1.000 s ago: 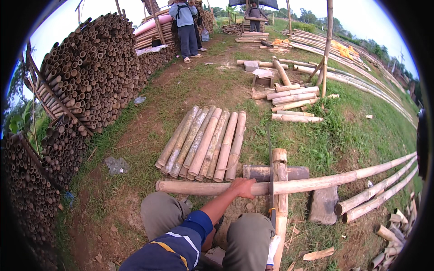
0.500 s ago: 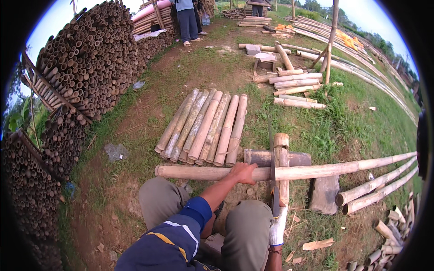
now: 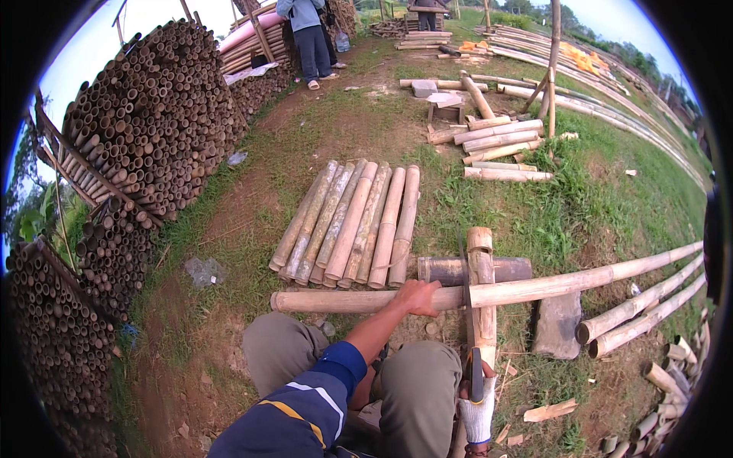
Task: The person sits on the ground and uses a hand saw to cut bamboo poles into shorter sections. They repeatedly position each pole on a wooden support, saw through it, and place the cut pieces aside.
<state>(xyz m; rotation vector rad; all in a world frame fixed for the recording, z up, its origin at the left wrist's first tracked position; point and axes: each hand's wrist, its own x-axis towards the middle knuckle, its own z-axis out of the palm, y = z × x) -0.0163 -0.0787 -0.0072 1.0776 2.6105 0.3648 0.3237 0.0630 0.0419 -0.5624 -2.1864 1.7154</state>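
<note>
A long bamboo pole [image 3: 550, 288] lies crosswise before my knees. My left hand [image 3: 418, 298] is wrapped over it, left of a hand saw [image 3: 466, 305]. The saw's thin blade crosses the pole. Its dark handle [image 3: 476, 375] is in my right hand [image 3: 478, 412], which wears a white glove with bare fingertips. Under the pole, a shorter upright-looking bamboo piece [image 3: 481, 263] runs away from me, close beside the blade. A dark bamboo length [image 3: 443, 270] lies crosswise behind the pole. Whether the blade has entered the pole is hard to see.
Several cut bamboo lengths [image 3: 351, 229] lie in a row ahead. A tall bamboo stack [image 3: 153, 114] stands left. At right are a flat stone [image 3: 557, 327], two long poles [image 3: 641, 309] and offcuts [image 3: 672, 382]. A person [image 3: 309, 42] stands far off.
My right hand has drawn the saw back toward me, so its handle sits lower. My left hand keeps its hold on the pole. The whole view has shifted slightly.
</note>
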